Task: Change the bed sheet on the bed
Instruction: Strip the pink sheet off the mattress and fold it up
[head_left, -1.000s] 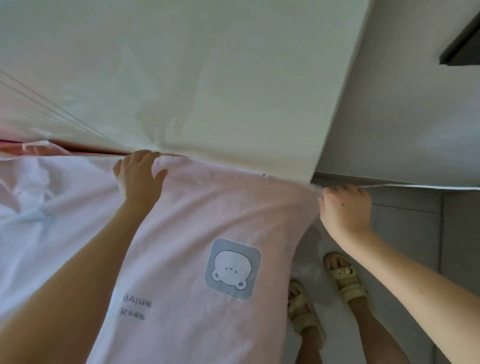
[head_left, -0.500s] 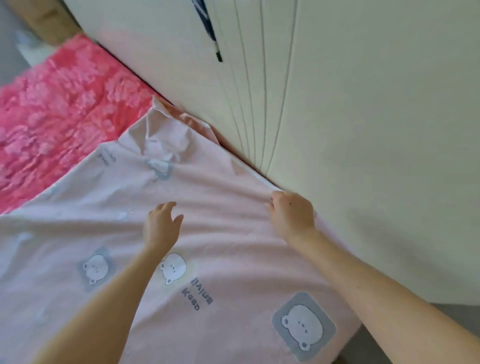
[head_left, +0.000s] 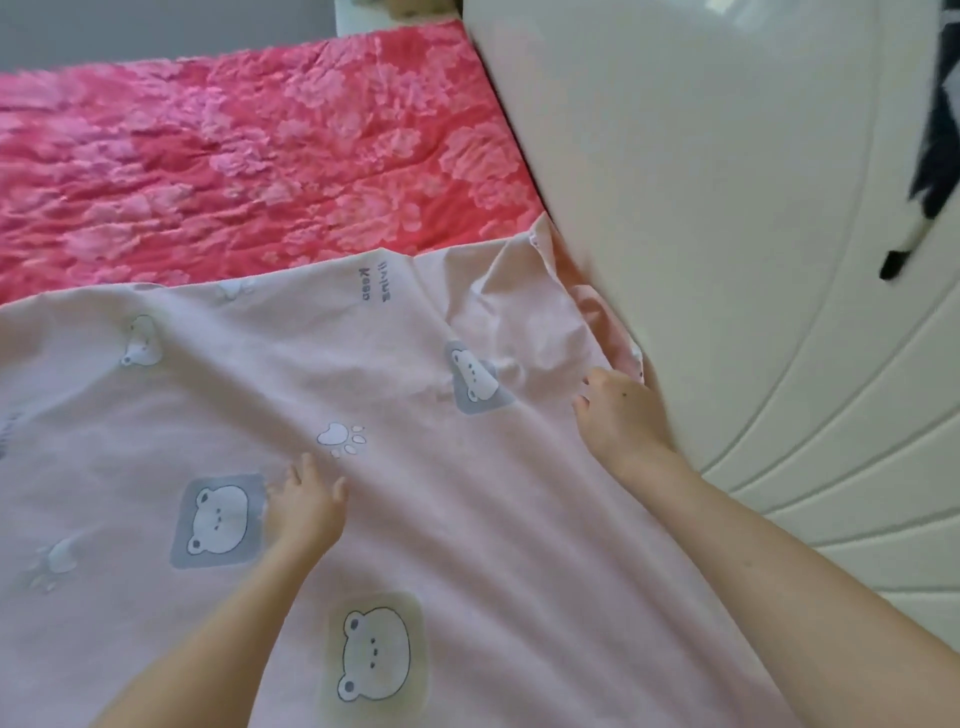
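- Hands on the move: the left hand (head_left: 304, 512) has dropped from a raised reach a moment ago and now lies flat, fingers spread wide, on the pink sheet (head_left: 467, 545) beside a bear print.
- Over by the edge, the right hand (head_left: 621, 413) has slid further up the gap by the white panel (head_left: 701, 208). Its fingers bend down into the cloth there, but I cannot tell whether they pinch the sheet or only press it.
- A second back both hands were working the sheet's end at the panel's corner, feet in shot. That end is out of view now and the action has shifted up the bed.
- The sheet covers the near part of the bed, fairly smooth under the left hand, with creases running up towards the right.
- Just past the right hand sits a rumpled corner (head_left: 524, 291), folded back against the panel.
- Beyond it the red flowered cover (head_left: 234, 156) is bare, much more of it showing than before.
- My read: near end dealt with, so spreading comes next. That corner needs pulling up over the red, roughly half the bed to go.
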